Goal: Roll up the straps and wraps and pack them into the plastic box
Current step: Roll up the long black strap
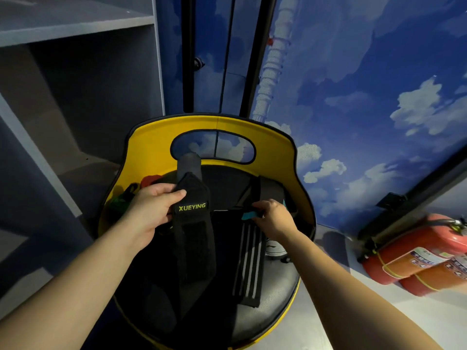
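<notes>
The left hand point(154, 210) grips a black wrist wrap point(193, 238) near its upper end, thumb on top and fingers curled underneath. The wrap carries a label reading XUEYING just beside the thumb, and its long tail hangs down from the hand over the black seat point(267, 309) of a yellow chair point(151, 150). A narrower dark end of the same wrap stands up above the hand, toward the cut-out in the chair back.

The right hand point(273, 218) is to the right of that wrap, its fingers curled and pinching a small teal tab point(249, 215) at the top of a second black wrap point(249, 263), which has grey stripes running along its length. This striped wrap lies below the right hand on the seat, beside the first wrap but apart from it. Another dark strap point(267, 190) lies just above the right hand, leaning toward the chair back.

To the left of the left hand, tucked against the chair's yellow side, are a green item point(121, 200) and a red item point(150, 180); what they are is too dark to tell.

Left of the chair stands a grey shelf unit point(75, 72). Behind the chair is a wall point(353, 84) painted with blue sky and clouds. Far to the right of the right hand, two red fire extinguishers point(419, 258) lie on the pale floor point(379, 319).
</notes>
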Demonstrator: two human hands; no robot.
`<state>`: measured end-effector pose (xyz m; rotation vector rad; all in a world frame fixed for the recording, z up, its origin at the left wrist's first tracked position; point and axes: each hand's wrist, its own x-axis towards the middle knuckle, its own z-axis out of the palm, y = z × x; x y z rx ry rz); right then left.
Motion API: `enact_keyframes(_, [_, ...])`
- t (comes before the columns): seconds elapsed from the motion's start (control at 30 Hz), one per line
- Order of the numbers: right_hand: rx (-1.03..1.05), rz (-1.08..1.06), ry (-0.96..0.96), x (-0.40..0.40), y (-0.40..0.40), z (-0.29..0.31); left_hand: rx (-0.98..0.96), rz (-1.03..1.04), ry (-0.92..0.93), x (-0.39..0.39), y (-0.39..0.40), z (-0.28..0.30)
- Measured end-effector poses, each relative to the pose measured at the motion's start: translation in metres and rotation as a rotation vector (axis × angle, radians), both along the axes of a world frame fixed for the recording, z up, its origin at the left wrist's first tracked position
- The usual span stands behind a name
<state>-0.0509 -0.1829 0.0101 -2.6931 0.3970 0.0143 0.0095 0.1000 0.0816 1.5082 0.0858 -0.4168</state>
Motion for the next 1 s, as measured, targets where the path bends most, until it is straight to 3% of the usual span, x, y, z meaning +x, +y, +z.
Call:
enact_keyframes(0.23, [-0.048, -0.161, -0.049, 0.006, -0.002, -0.006, -0.008, -0.005, 0.01, -0.001, 0.0, -0.002])
enact_keyframes(0.53, [-0.237, -0.188, 0.113, 0.002, -0.023, -0.005, -0.016, -0.006, 0.016, 0.0, 0.0, -0.003])
enact_keyframes(0.63, [-0.107, -0.252, 0.156, 0.001, -0.026, 0.001, -0.017, 0.0, 0.019, 0.0, -0.001, -0.004])
enact_keyframes(0.73, [0.119, -0.381, 0.056, 0.001, -0.041, -0.002, -0.015, 0.0, 0.019, 0.001, -0.001, -0.005])
enact_keyframes(1.0, [0.215, -0.441, 0.093, 0.007, -0.06, -0.019, -0.006, -0.017, 0.038, 0.001, -0.006, -0.008])
